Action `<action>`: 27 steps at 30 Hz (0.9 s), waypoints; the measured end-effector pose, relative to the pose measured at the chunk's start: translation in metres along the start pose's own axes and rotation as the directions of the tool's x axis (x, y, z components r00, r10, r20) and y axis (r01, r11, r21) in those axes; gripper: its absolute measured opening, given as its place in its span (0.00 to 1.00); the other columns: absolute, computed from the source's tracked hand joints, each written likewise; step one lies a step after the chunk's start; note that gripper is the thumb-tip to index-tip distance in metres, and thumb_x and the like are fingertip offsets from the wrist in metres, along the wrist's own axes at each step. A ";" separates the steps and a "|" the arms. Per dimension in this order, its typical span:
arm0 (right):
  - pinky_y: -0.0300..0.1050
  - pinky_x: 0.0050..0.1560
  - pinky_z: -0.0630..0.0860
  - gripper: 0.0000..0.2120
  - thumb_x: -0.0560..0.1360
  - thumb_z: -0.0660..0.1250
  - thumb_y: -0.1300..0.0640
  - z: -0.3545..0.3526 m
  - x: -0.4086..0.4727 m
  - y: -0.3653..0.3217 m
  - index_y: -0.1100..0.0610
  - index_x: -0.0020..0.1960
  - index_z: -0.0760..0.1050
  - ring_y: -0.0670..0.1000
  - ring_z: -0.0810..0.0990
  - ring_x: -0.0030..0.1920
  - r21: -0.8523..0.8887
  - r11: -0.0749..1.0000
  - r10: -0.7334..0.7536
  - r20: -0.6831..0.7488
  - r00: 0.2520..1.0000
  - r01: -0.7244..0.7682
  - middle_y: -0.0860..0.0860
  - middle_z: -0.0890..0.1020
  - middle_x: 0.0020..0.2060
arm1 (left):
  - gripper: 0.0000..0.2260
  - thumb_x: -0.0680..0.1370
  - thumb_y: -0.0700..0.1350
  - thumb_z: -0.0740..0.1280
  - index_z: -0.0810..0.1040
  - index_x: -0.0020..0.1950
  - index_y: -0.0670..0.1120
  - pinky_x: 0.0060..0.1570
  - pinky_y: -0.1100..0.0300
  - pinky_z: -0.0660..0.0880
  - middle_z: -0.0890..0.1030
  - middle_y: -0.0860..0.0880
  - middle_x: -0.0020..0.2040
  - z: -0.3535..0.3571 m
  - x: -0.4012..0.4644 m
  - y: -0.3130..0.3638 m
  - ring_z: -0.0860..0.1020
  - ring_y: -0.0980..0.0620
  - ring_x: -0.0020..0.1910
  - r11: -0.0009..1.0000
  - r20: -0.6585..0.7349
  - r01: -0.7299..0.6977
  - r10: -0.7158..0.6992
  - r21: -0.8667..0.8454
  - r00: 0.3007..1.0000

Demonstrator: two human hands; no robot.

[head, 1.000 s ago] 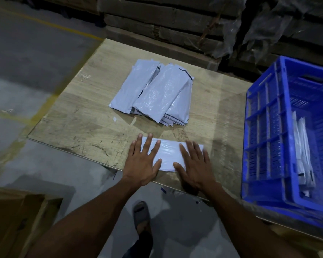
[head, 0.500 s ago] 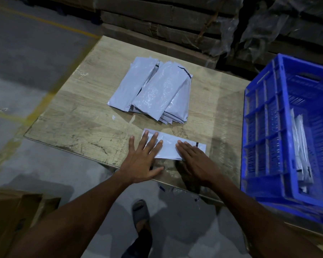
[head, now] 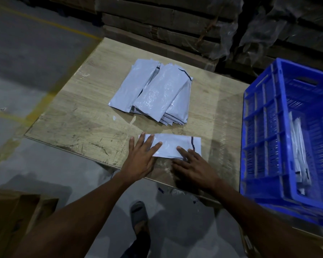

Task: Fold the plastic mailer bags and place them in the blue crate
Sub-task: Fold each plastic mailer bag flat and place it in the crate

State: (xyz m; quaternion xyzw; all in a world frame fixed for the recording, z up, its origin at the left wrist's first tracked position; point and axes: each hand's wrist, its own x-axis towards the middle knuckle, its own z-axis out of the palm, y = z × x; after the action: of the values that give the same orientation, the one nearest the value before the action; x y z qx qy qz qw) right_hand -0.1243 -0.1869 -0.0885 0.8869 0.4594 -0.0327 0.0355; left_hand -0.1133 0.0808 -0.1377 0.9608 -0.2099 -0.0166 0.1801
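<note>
A folded white mailer bag (head: 172, 144) lies flat near the front edge of the wooden board (head: 78, 118). My left hand (head: 141, 157) presses its left end with straight, spread fingers. My right hand (head: 193, 164) rests flat at its front right edge, fingertips on the bag. A pile of several white mailer bags (head: 157, 94) sits further back on the board. The blue crate (head: 287, 138) stands at the right, with folded bags (head: 298, 151) upright inside it.
Stacked cardboard and plastic-wrapped goods (head: 175, 21) line the back. A cardboard box (head: 13, 218) sits at the lower left. Concrete floor with yellow lines (head: 37, 107) lies to the left. My sandalled foot (head: 138, 215) shows below the board's edge.
My right hand has slid back toward me, off most of the bag, uncovering its right end with the black stripe. My left hand stays pressing the left end.
</note>
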 end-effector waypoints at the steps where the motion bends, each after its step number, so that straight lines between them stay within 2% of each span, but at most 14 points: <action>1: 0.65 0.63 0.75 0.19 0.80 0.59 0.51 -0.003 0.002 0.002 0.55 0.66 0.78 0.65 0.68 0.74 -0.004 1.000 0.006 -0.016 1.000 -0.006 0.53 0.78 0.68 | 0.25 0.80 0.51 0.56 0.63 0.78 0.51 0.69 0.24 0.61 0.69 0.38 0.78 -0.001 0.000 0.000 0.65 0.30 0.77 1.000 -0.019 0.014 -0.015 -0.019 1.000; 5: 0.56 0.50 0.80 0.19 0.78 0.57 0.60 -0.018 -0.002 0.011 0.58 0.65 0.79 0.65 0.77 0.66 -0.010 0.998 0.056 -0.163 0.985 -0.059 0.54 0.80 0.66 | 0.37 0.80 0.50 0.61 0.46 0.85 0.47 0.78 0.34 0.54 0.50 0.39 0.84 -0.001 -0.002 0.004 0.50 0.37 0.83 0.978 -0.106 0.127 -0.146 -0.167 0.984; 7: 0.56 0.45 0.81 0.22 0.74 0.60 0.63 -0.031 -0.007 0.017 0.60 0.66 0.78 0.65 0.79 0.62 0.002 0.996 0.084 -0.179 0.980 -0.085 0.56 0.79 0.67 | 0.41 0.79 0.48 0.64 0.43 0.85 0.42 0.78 0.36 0.55 0.46 0.38 0.84 -0.001 -0.003 0.006 0.47 0.37 0.83 0.969 -0.145 0.146 -0.177 -0.202 0.974; 9: 0.54 0.40 0.81 0.26 0.69 0.63 0.64 -0.048 -0.012 0.020 0.61 0.67 0.77 0.64 0.80 0.57 0.025 0.994 0.108 -0.193 0.975 -0.105 0.58 0.77 0.68 | 0.42 0.79 0.49 0.65 0.43 0.84 0.40 0.78 0.36 0.57 0.43 0.36 0.84 -0.002 -0.003 0.009 0.47 0.37 0.83 0.968 -0.151 0.161 -0.191 -0.190 0.970; 14: 0.49 0.32 0.79 0.22 0.68 0.72 0.70 -0.075 -0.018 0.010 0.61 0.61 0.81 0.58 0.81 0.48 0.118 0.983 0.168 -0.290 0.942 -0.139 0.55 0.78 0.68 | 0.39 0.80 0.51 0.61 0.44 0.84 0.38 0.75 0.33 0.61 0.43 0.33 0.83 -0.002 -0.005 0.016 0.48 0.34 0.83 0.985 -0.156 0.158 -0.167 -0.071 0.973; 17: 0.51 0.31 0.80 0.21 0.68 0.70 0.69 -0.067 -0.019 0.016 0.61 0.61 0.81 0.58 0.81 0.46 0.180 0.976 0.165 -0.268 0.949 -0.119 0.55 0.79 0.67 | 0.38 0.81 0.55 0.57 0.43 0.85 0.42 0.76 0.32 0.57 0.42 0.36 0.84 0.001 -0.003 0.014 0.47 0.35 0.83 0.986 -0.088 0.169 -0.168 0.002 0.982; 19: 0.50 0.30 0.80 0.24 0.64 0.73 0.71 -0.058 -0.014 0.025 0.61 0.60 0.82 0.60 0.82 0.44 0.171 0.978 0.158 -0.212 0.964 -0.123 0.55 0.81 0.65 | 0.38 0.81 0.57 0.55 0.44 0.85 0.43 0.77 0.33 0.56 0.43 0.36 0.84 0.003 -0.003 0.014 0.48 0.35 0.83 0.984 -0.061 0.169 -0.166 0.052 0.984; 22: 0.50 0.34 0.79 0.29 0.58 0.76 0.69 -0.041 -0.004 0.041 0.60 0.59 0.82 0.61 0.83 0.43 0.092 0.988 0.133 -0.107 0.985 -0.123 0.55 0.81 0.65 | 0.39 0.81 0.58 0.59 0.43 0.85 0.45 0.77 0.34 0.55 0.44 0.37 0.84 0.004 -0.002 0.013 0.49 0.34 0.83 0.983 -0.059 0.169 -0.165 0.067 0.985; 24: 0.57 0.46 0.79 0.25 0.63 0.71 0.63 -0.030 0.003 0.048 0.57 0.60 0.82 0.63 0.83 0.53 0.043 0.986 0.163 -0.059 0.985 -0.161 0.53 0.79 0.67 | 0.39 0.81 0.58 0.60 0.44 0.85 0.47 0.78 0.34 0.55 0.44 0.37 0.84 0.005 -0.001 0.014 0.48 0.34 0.83 0.982 -0.047 0.169 -0.165 0.088 0.985; 26: 0.64 0.58 0.74 0.22 0.69 0.67 0.58 -0.021 0.008 0.048 0.53 0.62 0.80 0.63 0.77 0.66 0.009 0.968 0.252 -0.021 0.968 -0.252 0.50 0.77 0.69 | 0.38 0.82 0.59 0.59 0.45 0.85 0.48 0.77 0.33 0.54 0.46 0.37 0.84 0.006 -0.001 0.013 0.48 0.33 0.83 0.980 -0.029 0.171 -0.169 0.105 0.985; 27: 0.66 0.61 0.72 0.21 0.71 0.67 0.55 -0.016 0.010 0.044 0.53 0.64 0.79 0.62 0.75 0.68 0.010 0.957 0.291 0.003 0.957 -0.291 0.51 0.76 0.70 | 0.37 0.82 0.60 0.57 0.46 0.85 0.49 0.77 0.33 0.53 0.47 0.37 0.84 0.007 -0.001 0.012 0.49 0.33 0.82 0.979 -0.019 0.173 -0.172 0.109 0.985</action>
State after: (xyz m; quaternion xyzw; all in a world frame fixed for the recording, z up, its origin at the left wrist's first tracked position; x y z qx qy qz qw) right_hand -0.0822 -0.2029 -0.0723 0.9450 0.3238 -0.0300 0.0359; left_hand -0.1192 0.0688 -0.1397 0.9840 -0.1255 -0.0160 0.1255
